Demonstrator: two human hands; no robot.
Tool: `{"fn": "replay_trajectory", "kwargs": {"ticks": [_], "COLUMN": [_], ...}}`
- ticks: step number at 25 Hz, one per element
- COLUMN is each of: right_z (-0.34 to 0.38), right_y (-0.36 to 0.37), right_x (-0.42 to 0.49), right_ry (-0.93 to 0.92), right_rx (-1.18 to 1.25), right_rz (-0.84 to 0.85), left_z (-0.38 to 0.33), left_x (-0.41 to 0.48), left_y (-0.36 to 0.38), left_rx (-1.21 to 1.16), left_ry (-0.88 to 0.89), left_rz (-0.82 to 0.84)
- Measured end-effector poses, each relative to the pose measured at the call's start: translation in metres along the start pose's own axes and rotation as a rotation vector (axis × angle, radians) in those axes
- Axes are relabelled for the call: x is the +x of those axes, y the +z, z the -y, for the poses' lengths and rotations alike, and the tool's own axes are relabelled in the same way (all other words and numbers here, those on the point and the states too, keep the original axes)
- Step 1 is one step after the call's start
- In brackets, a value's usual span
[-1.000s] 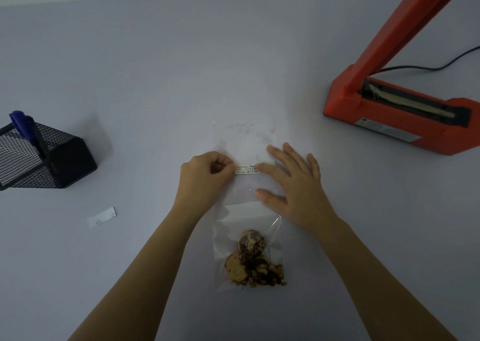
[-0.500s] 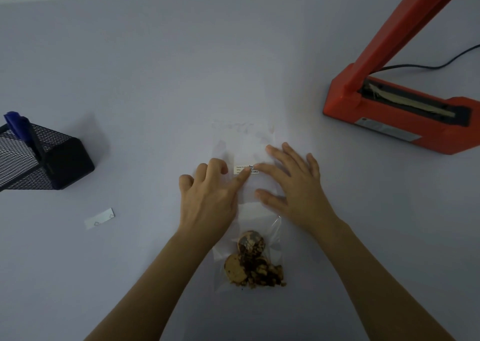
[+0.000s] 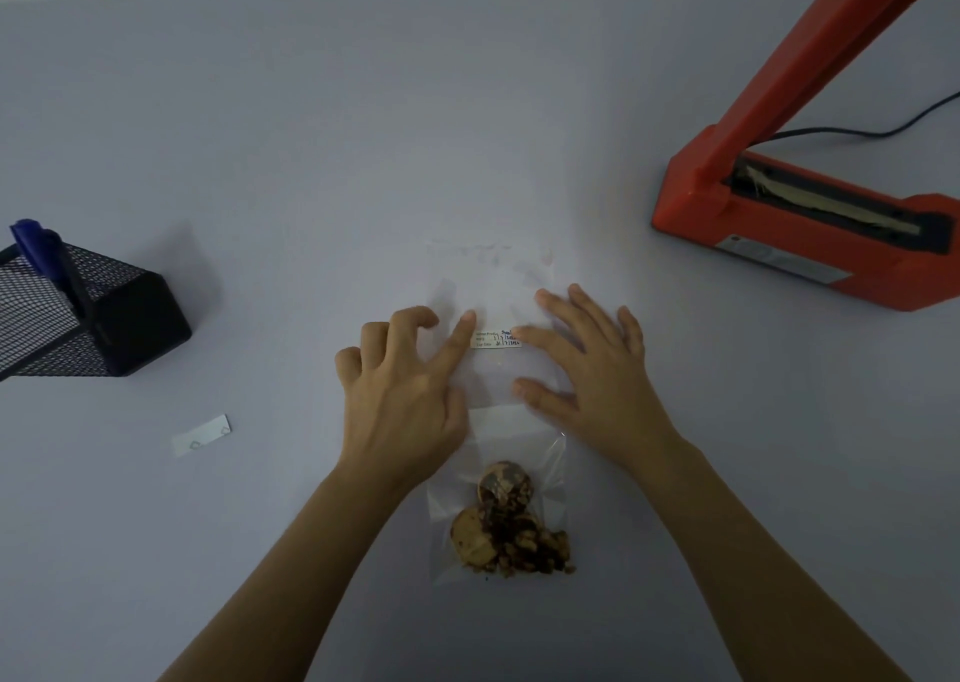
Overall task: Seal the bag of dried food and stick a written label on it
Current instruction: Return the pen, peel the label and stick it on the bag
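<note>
A clear plastic bag (image 3: 493, 286) lies flat on the table, with brown dried food (image 3: 506, 523) bunched at its near end. A small white written label (image 3: 496, 339) sits across the bag's middle. My left hand (image 3: 405, 395) reaches from the left; its straight index fingertip touches the label's left end while the other fingers are bent above the table. My right hand (image 3: 592, 364) lies flat on the bag's right side, its index fingertip on the label's right end, thumb pressing the bag lower down.
An orange heat sealer (image 3: 800, 234) with its arm raised and a black cable stands at the right. A black mesh holder (image 3: 78, 318) with a blue pen (image 3: 36, 247) stands at the left. A white backing strip (image 3: 201, 434) lies on the table left of my left arm.
My left hand let go of its pinch on the label's left end, spread out, and now has a straight index finger on it. My right hand stayed put.
</note>
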State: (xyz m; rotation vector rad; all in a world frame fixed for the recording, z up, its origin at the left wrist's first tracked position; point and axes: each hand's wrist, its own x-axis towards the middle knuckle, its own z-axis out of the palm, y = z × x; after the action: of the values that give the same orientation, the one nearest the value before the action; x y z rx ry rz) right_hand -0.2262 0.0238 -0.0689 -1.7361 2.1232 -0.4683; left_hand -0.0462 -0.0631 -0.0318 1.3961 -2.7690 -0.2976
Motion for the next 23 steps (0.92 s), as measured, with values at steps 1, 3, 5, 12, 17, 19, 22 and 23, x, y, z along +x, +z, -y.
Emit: {"fn": "replay_trajectory", "kwargs": {"ticks": [1,3,5,12,17,19,22,23], "right_z": [0.000,0.000,0.001,0.001,0.001,0.002,0.005,0.007], "right_y": [0.000,-0.001,-0.003,-0.003,-0.003,-0.004,-0.007,-0.010], "right_x": [0.000,0.000,0.000,0.000,0.000,0.000,0.001,0.001], "right_ry": [-0.001,0.001,0.001,-0.003,0.007,0.004,0.005,0.014], "right_rx": [0.000,0.005,-0.002,-0.006,-0.029,-0.041,-0.011,-0.002], "right_rz": [0.000,0.016,0.024,0.023,0.017,0.025,0.026,-0.003], "left_z": [-0.006,-0.017,-0.013,-0.008,0.005,0.001,-0.004,-0.003], "left_x": [-0.003,-0.010,-0.011,-0.010,-0.002,-0.006,-0.016,-0.017], "left_y": [0.000,0.006,0.012,0.012,0.010,0.010,0.026,0.031], "left_rx": [-0.004,0.038,0.059,0.037,-0.044,-0.108,-0.096,-0.068], "left_ry": [-0.005,0.043,0.046,0.056,-0.123,-0.022,0.114,0.110], "left_rz": [0.035,0.137,0.190,0.169,0.176,0.179,0.189,0.177]}}
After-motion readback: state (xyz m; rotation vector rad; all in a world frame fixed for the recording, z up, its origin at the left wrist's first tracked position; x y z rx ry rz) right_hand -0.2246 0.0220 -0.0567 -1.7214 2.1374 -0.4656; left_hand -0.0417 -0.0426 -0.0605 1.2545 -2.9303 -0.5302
